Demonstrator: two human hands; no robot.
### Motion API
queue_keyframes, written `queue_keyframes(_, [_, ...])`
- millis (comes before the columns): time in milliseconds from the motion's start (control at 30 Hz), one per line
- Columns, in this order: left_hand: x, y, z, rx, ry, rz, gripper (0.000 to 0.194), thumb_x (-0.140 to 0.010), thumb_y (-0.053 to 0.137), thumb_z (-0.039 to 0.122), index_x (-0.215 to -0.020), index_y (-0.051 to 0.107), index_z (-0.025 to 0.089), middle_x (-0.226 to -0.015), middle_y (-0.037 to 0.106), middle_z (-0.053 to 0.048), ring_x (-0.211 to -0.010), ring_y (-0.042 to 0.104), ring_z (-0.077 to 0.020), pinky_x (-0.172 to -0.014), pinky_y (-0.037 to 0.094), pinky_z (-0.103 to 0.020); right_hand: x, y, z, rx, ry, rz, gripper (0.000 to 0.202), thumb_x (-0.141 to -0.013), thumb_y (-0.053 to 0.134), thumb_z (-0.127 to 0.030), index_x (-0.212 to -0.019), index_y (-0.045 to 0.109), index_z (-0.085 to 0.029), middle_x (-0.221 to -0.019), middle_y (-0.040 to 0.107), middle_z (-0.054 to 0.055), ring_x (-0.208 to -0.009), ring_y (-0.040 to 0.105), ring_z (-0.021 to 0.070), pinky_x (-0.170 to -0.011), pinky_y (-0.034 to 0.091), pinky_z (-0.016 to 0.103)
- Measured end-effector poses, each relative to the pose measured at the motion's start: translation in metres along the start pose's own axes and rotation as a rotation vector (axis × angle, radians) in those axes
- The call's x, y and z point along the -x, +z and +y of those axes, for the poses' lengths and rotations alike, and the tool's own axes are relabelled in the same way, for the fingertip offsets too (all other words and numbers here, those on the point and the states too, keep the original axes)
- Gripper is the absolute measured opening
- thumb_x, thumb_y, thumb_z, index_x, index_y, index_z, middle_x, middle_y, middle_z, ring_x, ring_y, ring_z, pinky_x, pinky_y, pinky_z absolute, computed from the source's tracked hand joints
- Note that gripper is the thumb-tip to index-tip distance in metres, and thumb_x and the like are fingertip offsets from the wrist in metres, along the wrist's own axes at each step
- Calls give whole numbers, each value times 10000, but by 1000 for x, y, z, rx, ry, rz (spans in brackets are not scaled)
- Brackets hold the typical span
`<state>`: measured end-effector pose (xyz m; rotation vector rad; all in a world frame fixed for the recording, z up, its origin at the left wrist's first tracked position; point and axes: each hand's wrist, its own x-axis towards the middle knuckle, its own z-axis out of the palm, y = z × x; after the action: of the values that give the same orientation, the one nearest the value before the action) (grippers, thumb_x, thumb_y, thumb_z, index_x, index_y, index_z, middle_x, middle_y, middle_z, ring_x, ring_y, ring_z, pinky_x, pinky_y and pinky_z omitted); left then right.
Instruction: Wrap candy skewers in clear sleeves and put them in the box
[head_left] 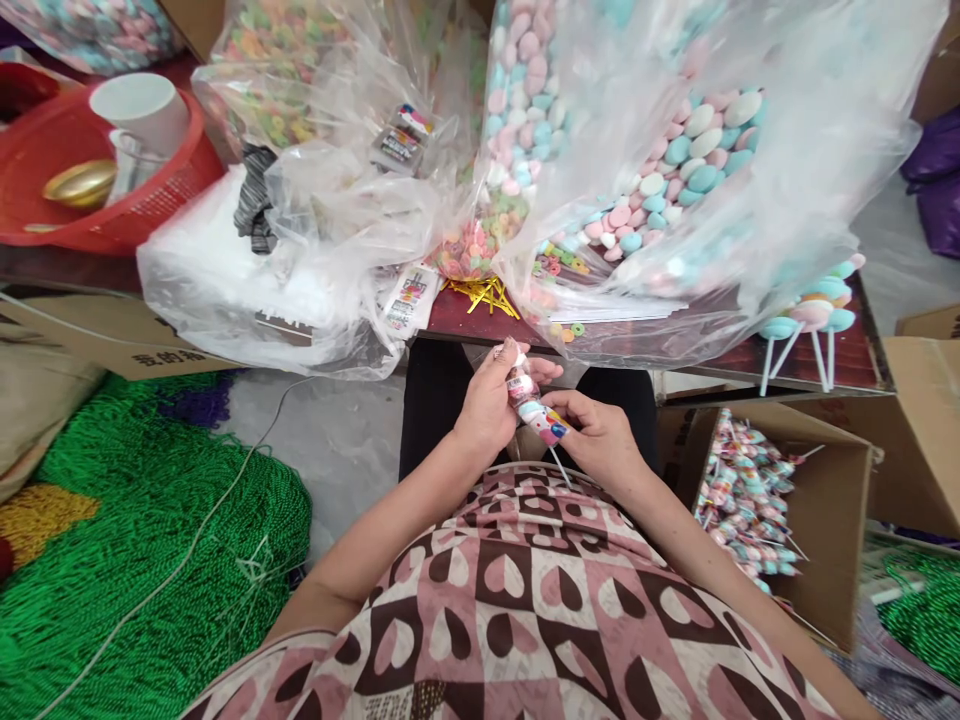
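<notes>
A wrapped candy stick (534, 412) with pink, white and blue pieces is held over my lap, its white stick pointing down to the right. My left hand (491, 395) is closed round its upper part, thumb on top. The fingers of my right hand (600, 435) pinch the printed wrapper near the lower end. Just beyond my hands, at the table edge, lie gold twist ties (484, 295) and a stack of printed bags (411, 300).
Large clear bags of pink, blue and white candies (697, 150) cover the table. A red basket (176, 165) stands at the left. Candy lollipops (810, 312) rest at the right corner, above a cardboard box (829, 540) of wrapped ones. Green beads (225, 490) are heaped lower left.
</notes>
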<state>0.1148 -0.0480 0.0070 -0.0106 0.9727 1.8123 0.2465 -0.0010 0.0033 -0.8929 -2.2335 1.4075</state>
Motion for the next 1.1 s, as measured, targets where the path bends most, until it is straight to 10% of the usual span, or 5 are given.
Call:
queue_keyframes(633, [-1, -2, -11, 88, -54, 217, 226, -862, 603, 386, -858, 544, 167, -531, 541, 39, -438, 524, -87, -508, 427, -201, -2, 10, -4, 62, -117, -26, 196, -854, 576, -262, -1008, 692, -227, -951, 747, 32, -824, 692, 183, -773, 525, 290])
queue_keyframes(1100, [0, 0, 2, -15, 117, 177, 338, -825, 614, 513, -866, 495, 200, -497, 465, 77, -367, 383, -58, -399, 279, -182, 3, -1, -18, -409, 287, -68, 371, -854, 581, -421, -1127, 657, -181, -812, 726, 45, -659, 648, 157, -637, 527, 286])
